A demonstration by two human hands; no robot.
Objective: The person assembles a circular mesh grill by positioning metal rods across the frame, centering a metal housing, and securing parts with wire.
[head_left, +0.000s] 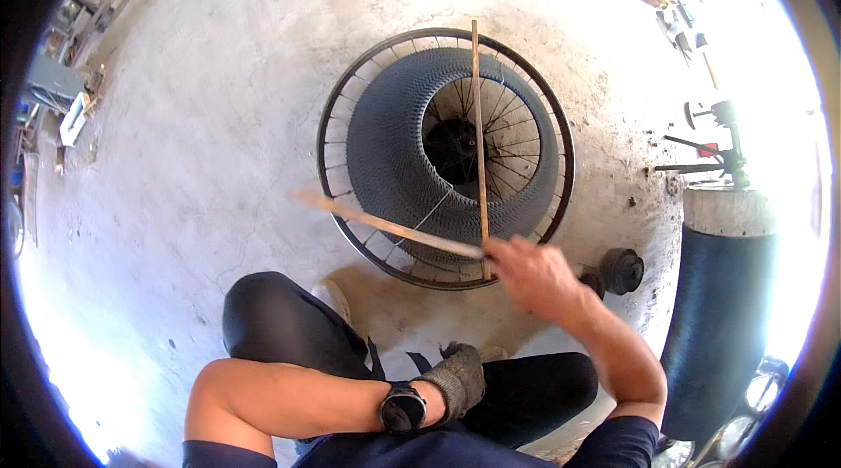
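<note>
My right hand (536, 275) grips the near end of a thin wooden stick (394, 228), whose far end is blurred as it points left. Below it, a second wooden stick (478, 118) lies across a spoked wheel rim (326, 153). Inside the rim's outline sits a dark, ribbed ring of bicycle tyres (385, 135), with spokes and a dark hub (449, 149) showing through its opening. My left hand (462, 379), in a worn grey glove, rests over my lap near my right leg, apart from the wheel; its fingers are hidden. A dark watch (403, 408) is on my left wrist.
Dark round metal parts (622, 270) lie on the floor right of the wheel. A tall dark cylinder (723, 319) with a pale top (729, 208) and a metal fixture (731, 148) stands at the right. Clutter (66, 100) lines the left wall. My legs (280, 319) are bent close by.
</note>
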